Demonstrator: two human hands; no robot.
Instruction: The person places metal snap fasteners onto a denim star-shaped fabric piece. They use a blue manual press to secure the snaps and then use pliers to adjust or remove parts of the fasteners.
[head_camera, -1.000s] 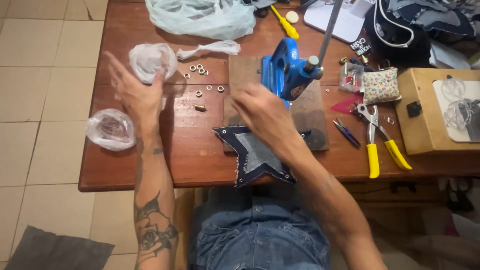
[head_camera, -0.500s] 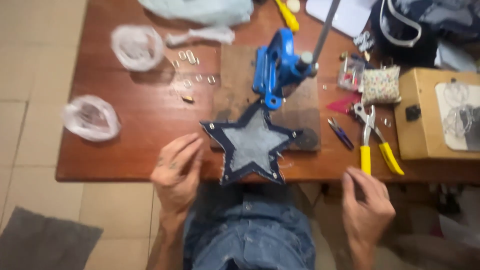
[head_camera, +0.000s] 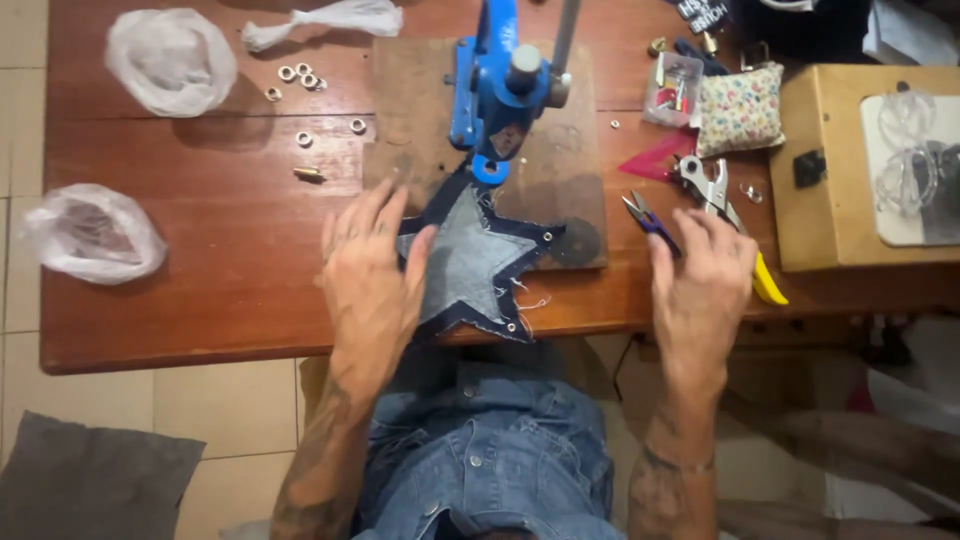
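The left hand (head_camera: 370, 275) lies flat on the left side of the denim star (head_camera: 470, 262), fingers spread and pressing down on the cloth, gripping nothing. The star sits at the near edge of the wooden table (head_camera: 200, 290), its top point tucked right under the blue hand press (head_camera: 497, 85), its far half on the brown board (head_camera: 420, 110) that carries the press. Small metal eyelets show at the star's right and lower points.

Over on the right, the right hand (head_camera: 703, 285) rests palm down at the table's edge, fingers loosely spread, empty. Its fingertips touch or cover the yellow-handled pliers (head_camera: 735, 235); small purple snips (head_camera: 645, 218) lie just beside its index finger.

Beyond the left hand, loose metal rings (head_camera: 300, 76) are scattered on the table. Two crumpled clear plastic bags (head_camera: 170, 60) sit well apart at far left. A flowered pincushion (head_camera: 740, 108) sits beyond the pliers.
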